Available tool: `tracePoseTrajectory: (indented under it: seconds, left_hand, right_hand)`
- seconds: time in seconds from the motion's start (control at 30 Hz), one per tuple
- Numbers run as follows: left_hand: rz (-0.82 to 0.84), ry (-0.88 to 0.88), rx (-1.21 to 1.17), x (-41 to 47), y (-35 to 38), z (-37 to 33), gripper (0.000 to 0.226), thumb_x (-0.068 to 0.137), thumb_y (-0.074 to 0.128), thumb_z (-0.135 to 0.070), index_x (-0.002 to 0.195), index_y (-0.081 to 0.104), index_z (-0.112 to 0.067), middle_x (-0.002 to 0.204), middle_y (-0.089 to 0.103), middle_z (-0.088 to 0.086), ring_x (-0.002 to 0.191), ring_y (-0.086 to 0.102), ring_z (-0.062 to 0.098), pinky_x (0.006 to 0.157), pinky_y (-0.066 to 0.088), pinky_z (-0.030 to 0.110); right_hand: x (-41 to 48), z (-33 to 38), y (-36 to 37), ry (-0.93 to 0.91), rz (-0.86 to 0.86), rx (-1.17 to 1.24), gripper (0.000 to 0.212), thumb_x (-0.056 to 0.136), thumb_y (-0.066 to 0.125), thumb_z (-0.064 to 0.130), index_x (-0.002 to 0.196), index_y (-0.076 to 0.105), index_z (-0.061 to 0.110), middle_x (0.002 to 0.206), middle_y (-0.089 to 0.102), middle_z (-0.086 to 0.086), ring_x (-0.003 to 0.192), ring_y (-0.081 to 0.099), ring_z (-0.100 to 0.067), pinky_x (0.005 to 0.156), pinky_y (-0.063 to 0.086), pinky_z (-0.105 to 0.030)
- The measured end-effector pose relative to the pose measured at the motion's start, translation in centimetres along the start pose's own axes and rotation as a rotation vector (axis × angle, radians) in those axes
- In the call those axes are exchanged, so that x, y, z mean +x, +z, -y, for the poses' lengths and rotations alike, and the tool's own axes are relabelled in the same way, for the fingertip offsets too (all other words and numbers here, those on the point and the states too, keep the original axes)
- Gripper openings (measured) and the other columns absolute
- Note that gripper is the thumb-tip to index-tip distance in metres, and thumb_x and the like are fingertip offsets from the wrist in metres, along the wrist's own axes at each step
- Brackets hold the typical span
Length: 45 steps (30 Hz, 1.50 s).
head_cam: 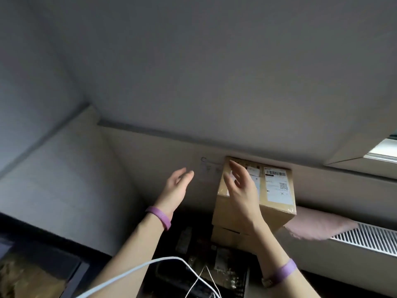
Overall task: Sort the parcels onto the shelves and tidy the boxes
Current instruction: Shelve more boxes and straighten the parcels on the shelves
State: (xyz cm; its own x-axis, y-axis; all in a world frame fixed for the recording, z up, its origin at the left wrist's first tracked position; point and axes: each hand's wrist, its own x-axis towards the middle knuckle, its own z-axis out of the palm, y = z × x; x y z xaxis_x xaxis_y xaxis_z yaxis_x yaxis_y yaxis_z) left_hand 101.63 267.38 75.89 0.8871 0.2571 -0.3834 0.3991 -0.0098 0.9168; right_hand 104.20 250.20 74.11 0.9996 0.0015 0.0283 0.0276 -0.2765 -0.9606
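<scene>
Against the wall (163,151), a cardboard parcel (272,211) sat on top of a lower box (227,235), and I had both hands raised to it.

I judged the parcel stiff and fairly light. Its taped faces and glossy shipping label (277,186) were likely slippery, so I would have gripped the two bare side faces low down. The radiator (369,237) ran off to the right, and a pink cushion (318,224) on it lay just beside the parcel and could have snagged a sideways pull. My right hand (240,190) was spread in front of the parcel's left face, though I could not tell if it touched. My left hand (177,188) hung apart, fingers relaxed and holding nothing. A white cable (137,267) looped below my forearms.
</scene>
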Motion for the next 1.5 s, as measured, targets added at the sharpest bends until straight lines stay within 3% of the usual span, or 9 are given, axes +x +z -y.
tracePoseTrajectory:
  seconds: [0.5,0.6,0.7,0.77,0.87,1.03,1.2,1.33,1.5]
  left_hand:
    - [-0.635,0.06,-0.231,-23.8,-10.6,5.1,0.042,0.092,0.057,-0.04,0.133,0.052,-0.031,0.134,0.056,-0.006,0.121,0.054,0.011,0.106,0.04,0.034]
    - [-0.773,0.086,-0.265,-29.5,-12.1,6.7,0.037,0.093,0.057,-0.037,0.129,0.053,-0.033,0.126,0.061,-0.01,0.109,0.057,-0.001,0.104,0.041,0.031]
    - [-0.922,0.084,-0.296,-35.5,-13.8,8.6,0.033,0.093,0.056,-0.038,0.126,0.053,-0.036,0.113,0.06,-0.02,0.107,0.056,-0.003,0.103,0.042,0.029]
    - [-1.019,0.081,-0.313,-39.9,-14.9,10.1,0.037,0.094,0.056,-0.039,0.13,0.052,-0.034,0.113,0.058,-0.022,0.112,0.057,0.003,0.104,0.041,0.03]
    - [-1.176,0.082,-0.343,-47.1,-16.3,12.6,0.04,0.093,0.056,-0.038,0.132,0.052,-0.031,0.123,0.058,-0.013,0.117,0.055,0.007,0.104,0.041,0.029]
    - [-1.457,0.073,-0.416,-60.7,-17.8,17.4,0.034,0.09,0.06,-0.039,0.124,0.057,-0.036,0.117,0.061,-0.017,0.116,0.057,0.009,0.108,0.04,0.036]
    - [-1.679,0.087,-0.46,-74.5,-18.2,22.8,0.018,0.091,0.061,-0.033,0.107,0.06,-0.041,0.12,0.063,-0.008,0.115,0.057,0.011,0.108,0.039,0.036]
    - [-1.808,0.077,-0.469,-85.3,-18.7,27.1,0.027,0.092,0.06,-0.033,0.119,0.059,-0.034,0.122,0.062,-0.005,0.117,0.056,0.015,0.108,0.04,0.039]
    - [-1.937,0.091,-0.474,-97.2,-18.7,31.6,0.023,0.093,0.058,-0.035,0.115,0.055,-0.041,0.115,0.059,-0.014,0.11,0.056,0.008,0.084,0.046,0.024]
  right_hand:
    - [-15.3,7.4,10.1,-0.214,0.778,0.127,0.038,0.096,0.058,0.025,0.134,0.053,0.026,0.136,0.056,0.012,0.125,0.054,-0.008,0.106,0.043,-0.027]
    - [-20.2,8.8,12.1,-0.259,0.933,0.147,0.04,0.096,0.058,0.027,0.135,0.052,0.025,0.138,0.055,0.011,0.127,0.053,-0.011,0.109,0.043,-0.034]
    - [-25.7,10.3,14.3,-0.313,1.094,0.173,0.033,0.096,0.058,0.029,0.128,0.055,0.033,0.13,0.058,0.018,0.125,0.054,-0.008,0.104,0.044,-0.028]
    - [-30.0,11.5,15.8,-0.322,1.205,0.2,0.029,0.096,0.058,0.027,0.121,0.054,0.04,0.125,0.059,0.02,0.123,0.055,-0.007,0.1,0.045,-0.02]
    - [-37.2,13.0,17.5,-0.351,1.366,0.217,0.037,0.096,0.058,0.026,0.132,0.053,0.027,0.135,0.056,0.01,0.127,0.052,-0.009,0.108,0.043,-0.03]
    - [-51.2,15.0,18.9,-0.431,1.615,0.219,0.043,0.096,0.058,0.029,0.138,0.05,0.022,0.137,0.055,0.01,0.128,0.05,-0.007,0.108,0.04,-0.029]
    - [-66.8,15.9,18.4,-0.47,1.803,0.236,0.044,0.096,0.059,0.025,0.139,0.049,0.019,0.14,0.053,0.007,0.129,0.05,-0.011,0.107,0.038,-0.025]
    - [-79.3,16.2,17.4,-0.507,1.92,0.267,0.05,0.095,0.059,0.028,0.142,0.045,0.019,0.145,0.049,0.007,0.133,0.046,-0.01,0.112,0.036,-0.031]
    - [-92.6,16.4,15.9,-0.513,2.056,0.32,0.052,0.094,0.061,0.032,0.142,0.044,0.024,0.141,0.047,0.015,0.131,0.045,-0.007,0.109,0.038,-0.028]
